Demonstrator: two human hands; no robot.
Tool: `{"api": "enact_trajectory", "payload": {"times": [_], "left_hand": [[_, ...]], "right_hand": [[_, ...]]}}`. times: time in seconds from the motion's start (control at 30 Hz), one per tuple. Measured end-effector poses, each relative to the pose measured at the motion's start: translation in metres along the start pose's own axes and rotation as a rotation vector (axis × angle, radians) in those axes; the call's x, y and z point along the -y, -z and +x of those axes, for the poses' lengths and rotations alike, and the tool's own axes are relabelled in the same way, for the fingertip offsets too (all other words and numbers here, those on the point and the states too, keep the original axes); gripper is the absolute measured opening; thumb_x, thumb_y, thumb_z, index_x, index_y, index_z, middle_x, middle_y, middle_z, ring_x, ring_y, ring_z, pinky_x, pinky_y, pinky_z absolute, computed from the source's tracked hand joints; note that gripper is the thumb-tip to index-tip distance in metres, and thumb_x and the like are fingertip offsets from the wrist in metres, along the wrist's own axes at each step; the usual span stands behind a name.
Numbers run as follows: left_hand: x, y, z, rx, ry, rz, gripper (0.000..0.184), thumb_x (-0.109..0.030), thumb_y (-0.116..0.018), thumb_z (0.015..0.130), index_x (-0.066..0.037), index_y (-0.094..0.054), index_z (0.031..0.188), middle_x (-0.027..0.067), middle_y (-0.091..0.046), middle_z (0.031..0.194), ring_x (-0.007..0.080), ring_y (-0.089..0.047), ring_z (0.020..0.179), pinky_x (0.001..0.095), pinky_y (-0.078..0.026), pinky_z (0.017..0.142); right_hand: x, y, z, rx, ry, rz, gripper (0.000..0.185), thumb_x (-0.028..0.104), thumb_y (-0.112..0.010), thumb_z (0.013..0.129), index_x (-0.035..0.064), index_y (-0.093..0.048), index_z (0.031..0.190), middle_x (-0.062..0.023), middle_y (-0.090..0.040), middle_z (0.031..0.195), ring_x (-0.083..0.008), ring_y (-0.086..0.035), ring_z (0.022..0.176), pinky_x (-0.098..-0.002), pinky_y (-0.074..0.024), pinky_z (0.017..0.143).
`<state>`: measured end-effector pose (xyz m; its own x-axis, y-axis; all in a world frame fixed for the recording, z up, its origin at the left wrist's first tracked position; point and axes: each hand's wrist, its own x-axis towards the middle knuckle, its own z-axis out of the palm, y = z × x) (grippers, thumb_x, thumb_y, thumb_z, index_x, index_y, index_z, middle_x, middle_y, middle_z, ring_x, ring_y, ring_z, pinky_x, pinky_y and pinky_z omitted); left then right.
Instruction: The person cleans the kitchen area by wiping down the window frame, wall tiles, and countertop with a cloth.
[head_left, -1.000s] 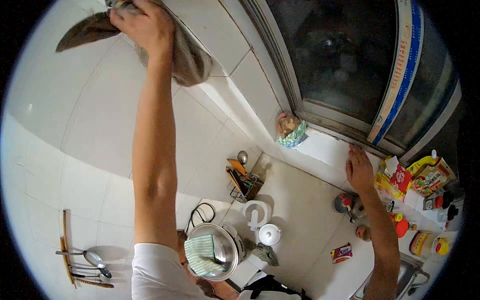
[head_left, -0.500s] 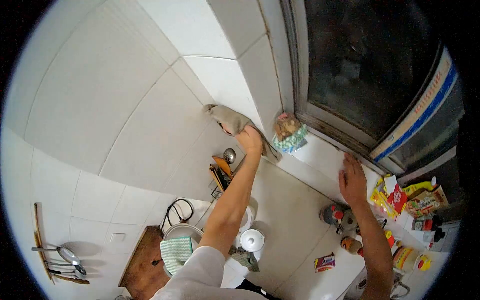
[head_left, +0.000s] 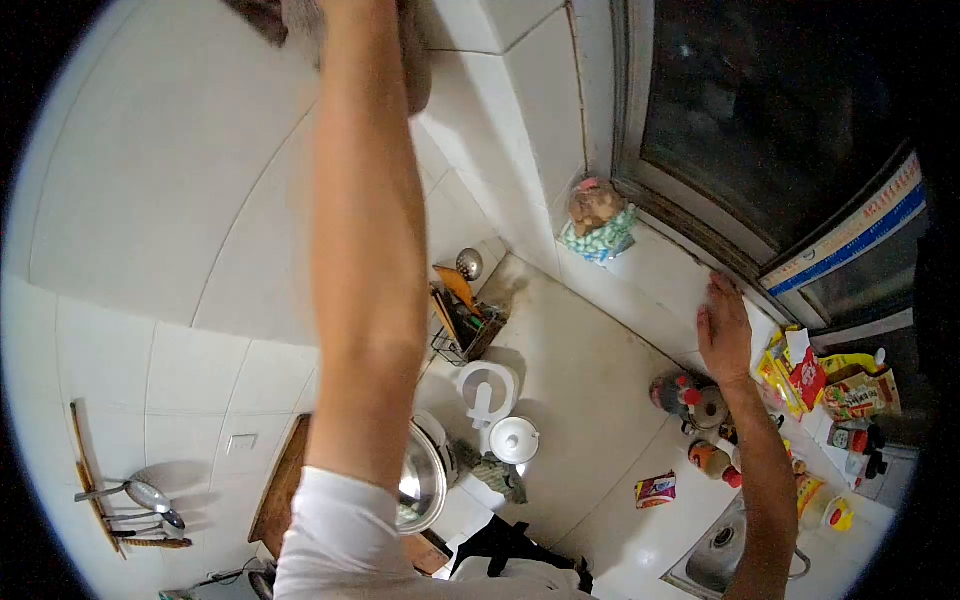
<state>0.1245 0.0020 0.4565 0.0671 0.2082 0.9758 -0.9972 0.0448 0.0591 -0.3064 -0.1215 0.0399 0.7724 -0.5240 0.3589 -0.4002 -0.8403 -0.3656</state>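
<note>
My left arm stretches up across the view, and my left hand (head_left: 352,8) is mostly cut off by the top edge. A grey-brown cloth (head_left: 414,75) shows on both sides of the wrist, held against the white tiled wall (head_left: 250,150); the fingers themselves are hidden. Lower right, my right hand (head_left: 727,335) lies flat on the white window ledge (head_left: 665,270), fingers stretched out and holding nothing. Left of it on the ledge sits a clear bag of brown pieces (head_left: 595,205) on a green-and-white packet (head_left: 598,238).
Below are a utensil rack (head_left: 465,335), a white lidded pot (head_left: 514,440), a steel pot (head_left: 425,480) and a sink (head_left: 715,545). Bottles (head_left: 712,458) and food packets (head_left: 795,370) crowd the right side. Ladles (head_left: 145,497) hang on the left wall.
My left hand has moved up and left along the wall with the cloth, from the corner to the top edge. My right hand stays on the ledge. The view has shifted slightly.
</note>
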Motion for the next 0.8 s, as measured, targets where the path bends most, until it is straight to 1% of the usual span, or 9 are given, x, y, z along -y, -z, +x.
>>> {"api": "enact_trajectory", "payload": {"times": [0.07,0.1,0.2,0.23,0.27,0.33,0.43,0.63,0.8], "left_hand": [[-0.010,0.010,-0.073,-0.011,0.183,0.031,0.052,-0.019,-0.049,0.103,0.011,-0.041,0.144,0.0258,-0.045,0.146,0.0374,-0.043,0.135,0.0462,-0.030,0.117],[-0.016,0.023,-0.115,0.072,0.229,-0.062,0.060,-0.013,-0.049,0.103,0.013,-0.030,0.153,0.0286,-0.032,0.161,0.0381,-0.029,0.151,0.0447,-0.017,0.127],[-0.035,0.046,-0.278,-0.089,0.725,0.074,0.069,-0.006,-0.045,0.098,0.013,-0.017,0.157,0.0298,-0.023,0.165,0.0416,-0.022,0.154,0.0471,-0.013,0.128],[-0.057,0.052,-0.326,-0.114,0.999,0.161,0.069,-0.018,-0.042,0.104,0.016,-0.015,0.158,0.0318,-0.019,0.168,0.0399,-0.020,0.156,0.0419,-0.013,0.128],[-0.080,0.055,-0.359,-0.118,1.334,0.310,0.065,-0.021,-0.042,0.103,0.018,-0.025,0.152,0.0330,-0.029,0.163,0.0420,-0.030,0.150,0.0431,-0.019,0.126],[-0.085,0.073,-0.457,-0.015,1.562,0.353,0.059,-0.029,-0.041,0.104,0.018,-0.042,0.139,0.0303,-0.044,0.151,0.0415,-0.046,0.132,0.0487,-0.032,0.115],[-0.105,0.084,-0.509,-0.256,1.960,0.195,0.063,-0.037,-0.040,0.105,0.011,-0.040,0.145,0.0282,-0.043,0.155,0.0426,-0.047,0.135,0.0479,-0.035,0.116],[-0.057,0.106,-0.547,-0.551,2.178,-0.330,0.073,-0.049,-0.035,0.106,0.000,-0.028,0.161,0.0176,-0.034,0.166,0.0387,-0.042,0.144,0.0537,-0.035,0.119],[-0.056,0.087,-0.422,-0.435,1.955,-0.412,0.067,-0.043,-0.037,0.106,0.000,-0.034,0.158,0.0152,-0.036,0.164,0.0343,-0.041,0.144,0.0478,-0.034,0.121]], "right_hand": [[0.000,0.002,0.002,-0.006,-0.012,0.017,0.038,0.013,-0.059,0.098,-0.0040,-0.057,0.132,-0.0219,-0.054,0.149,-0.0447,-0.051,0.135,-0.0523,-0.0390,0.118],[0.004,0.004,0.002,-0.012,-0.012,0.018,0.038,0.013,-0.059,0.098,-0.0040,-0.058,0.132,-0.0219,-0.054,0.149,-0.0447,-0.051,0.136,-0.0523,-0.0390,0.118],[0.007,0.003,0.002,0.002,-0.027,0.004,0.038,0.013,-0.059,0.098,-0.0044,-0.058,0.132,-0.0217,-0.053,0.150,-0.0443,-0.050,0.137,-0.0520,-0.0389,0.118],[0.006,0.003,0.003,0.015,-0.026,-0.008,0.038,0.013,-0.059,0.098,-0.0045,-0.058,0.131,-0.0216,-0.053,0.150,-0.0442,-0.050,0.137,-0.0519,-0.0388,0.118],[0.007,0.002,0.004,0.016,-0.020,-0.018,0.037,0.013,-0.058,0.098,-0.0047,-0.058,0.131,-0.0218,-0.053,0.150,-0.0441,-0.051,0.137,-0.0521,-0.0389,0.118],[0.007,0.002,0.006,0.011,-0.005,-0.046,0.037,0.012,-0.058,0.098,-0.0052,-0.059,0.131,-0.0221,-0.054,0.149,-0.0439,-0.051,0.136,-0.0526,-0.0391,0.118],[0.011,0.004,0.007,-0.004,0.033,-0.082,0.037,0.011,-0.059,0.098,-0.0056,-0.059,0.131,-0.0225,-0.056,0.147,-0.0440,-0.053,0.134,-0.0534,-0.0388,0.118],[0.009,0.006,0.005,-0.033,0.044,-0.007,0.036,0.008,-0.057,0.098,-0.0081,-0.059,0.130,-0.0221,-0.057,0.146,-0.0429,-0.054,0.135,-0.0512,-0.0370,0.120],[0.003,0.002,0.001,-0.040,0.068,-0.062,0.035,0.011,-0.059,0.098,-0.0052,-0.058,0.129,-0.0226,-0.055,0.147,-0.0440,-0.053,0.134,-0.0531,-0.0388,0.118]]}}
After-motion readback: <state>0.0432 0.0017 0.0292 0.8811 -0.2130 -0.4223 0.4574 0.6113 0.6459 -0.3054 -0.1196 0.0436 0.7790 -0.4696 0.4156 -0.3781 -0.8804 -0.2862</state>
